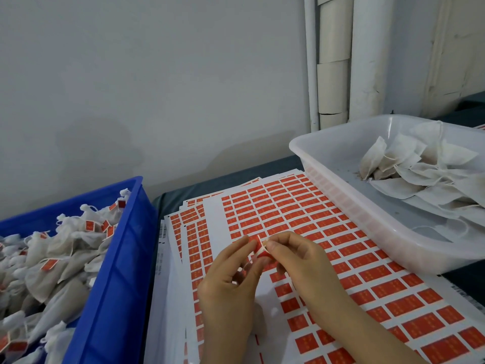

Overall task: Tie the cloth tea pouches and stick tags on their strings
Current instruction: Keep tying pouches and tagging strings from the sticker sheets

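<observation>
Over sheets (pixel 301 206), hands (pixel 231 279) (pixel 299 261) pinch tag (pixel 260 250).

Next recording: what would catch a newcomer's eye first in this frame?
The sheets of red stickers spread across the middle dominate, and over them the left hand and right hand pinch one red tag between their fingertips. At the left a blue crate is heaped with white pouches already bearing red tags; at the right a translucent tub holds flat, untagged pouches.

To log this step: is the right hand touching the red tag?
Touching. The head view shows the right hand pinching the red tag between thumb and forefinger.
</observation>
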Demonstrator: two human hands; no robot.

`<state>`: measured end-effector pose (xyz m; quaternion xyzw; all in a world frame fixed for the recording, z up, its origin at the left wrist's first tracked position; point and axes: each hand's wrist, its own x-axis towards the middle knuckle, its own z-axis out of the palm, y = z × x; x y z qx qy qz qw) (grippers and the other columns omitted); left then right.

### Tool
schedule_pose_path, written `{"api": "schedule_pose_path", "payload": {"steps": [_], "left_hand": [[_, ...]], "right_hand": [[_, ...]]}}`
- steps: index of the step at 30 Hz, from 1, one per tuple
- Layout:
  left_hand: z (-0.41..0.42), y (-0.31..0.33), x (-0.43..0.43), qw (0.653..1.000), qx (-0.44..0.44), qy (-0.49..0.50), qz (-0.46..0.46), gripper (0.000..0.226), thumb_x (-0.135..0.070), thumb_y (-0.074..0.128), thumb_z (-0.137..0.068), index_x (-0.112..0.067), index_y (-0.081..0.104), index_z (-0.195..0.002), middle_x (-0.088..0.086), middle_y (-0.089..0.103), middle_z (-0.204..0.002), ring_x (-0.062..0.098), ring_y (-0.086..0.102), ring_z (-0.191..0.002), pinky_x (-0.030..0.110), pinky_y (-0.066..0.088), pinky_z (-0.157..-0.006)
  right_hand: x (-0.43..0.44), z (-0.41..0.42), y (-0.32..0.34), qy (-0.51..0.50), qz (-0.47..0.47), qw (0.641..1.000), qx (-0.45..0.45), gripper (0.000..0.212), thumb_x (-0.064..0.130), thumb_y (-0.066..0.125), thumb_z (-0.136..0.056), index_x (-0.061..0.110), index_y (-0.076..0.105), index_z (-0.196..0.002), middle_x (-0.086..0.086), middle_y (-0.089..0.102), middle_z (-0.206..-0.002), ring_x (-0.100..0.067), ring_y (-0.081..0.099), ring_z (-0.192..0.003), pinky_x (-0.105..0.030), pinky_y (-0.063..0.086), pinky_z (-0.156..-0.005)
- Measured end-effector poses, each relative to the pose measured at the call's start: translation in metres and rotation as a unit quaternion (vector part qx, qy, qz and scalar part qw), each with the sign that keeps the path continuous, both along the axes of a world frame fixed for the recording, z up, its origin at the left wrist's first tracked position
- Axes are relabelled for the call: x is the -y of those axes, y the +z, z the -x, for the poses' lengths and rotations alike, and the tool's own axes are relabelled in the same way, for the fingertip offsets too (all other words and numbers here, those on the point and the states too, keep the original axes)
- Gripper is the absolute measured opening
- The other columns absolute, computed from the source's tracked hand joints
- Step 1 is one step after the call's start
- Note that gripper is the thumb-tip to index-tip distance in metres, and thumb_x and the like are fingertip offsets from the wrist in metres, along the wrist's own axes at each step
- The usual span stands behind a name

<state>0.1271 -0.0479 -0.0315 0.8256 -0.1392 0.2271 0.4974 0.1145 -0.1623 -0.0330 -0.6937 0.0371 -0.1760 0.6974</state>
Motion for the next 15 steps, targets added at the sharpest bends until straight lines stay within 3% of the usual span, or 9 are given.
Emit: {"api": "schedule_pose_path", "payload": {"steps": [6, 10, 15], "left_hand": [[-0.0004, -0.0011, -0.0002, 0.999, 0.033, 0.015, 0.004, 0.026, -0.028, 0.060, -0.070, -0.029, 0.069, -0.094, -0.032, 0.055, -0.090, -0.005, 0.059, -0.081, -0.008, 0.037, -0.073], [-0.0029, -0.0041, -0.0017, 1.000, 0.004, 0.019, 0.015, 0.021, -0.016, 0.067, -0.077, -0.033, 0.064, -0.090, -0.028, 0.057, -0.082, -0.001, 0.058, -0.076, -0.007, 0.038, -0.067], [-0.0029, -0.0028, -0.0009, 0.999, -0.039, 0.009, 0.033, 0.023, -0.014, 0.067, -0.081, -0.036, 0.064, -0.089, -0.027, 0.058, -0.080, -0.002, 0.059, -0.074, -0.006, 0.038, -0.064]], "right_hand": [[-0.0004, 0.0016, 0.0011, 0.017, 0.032, 0.999, 0.032, 0.008, 0.028, 0.060, -0.087, 0.034, 0.062, -0.083, 0.029, 0.064, -0.081, 0.009, 0.059, -0.085, -0.003, 0.046, -0.066], [-0.0034, 0.0042, 0.0013, 0.042, 0.091, 0.993, 0.063, 0.018, 0.024, 0.060, -0.088, 0.042, 0.062, -0.089, 0.032, 0.061, -0.093, 0.009, 0.057, -0.093, -0.003, 0.045, -0.072], [-0.0048, 0.0029, 0.0005, -0.010, 0.137, 0.988, 0.070, 0.028, 0.029, 0.065, -0.083, 0.050, 0.053, -0.097, 0.039, 0.058, -0.092, 0.015, 0.054, -0.094, -0.001, 0.044, -0.070]]}}
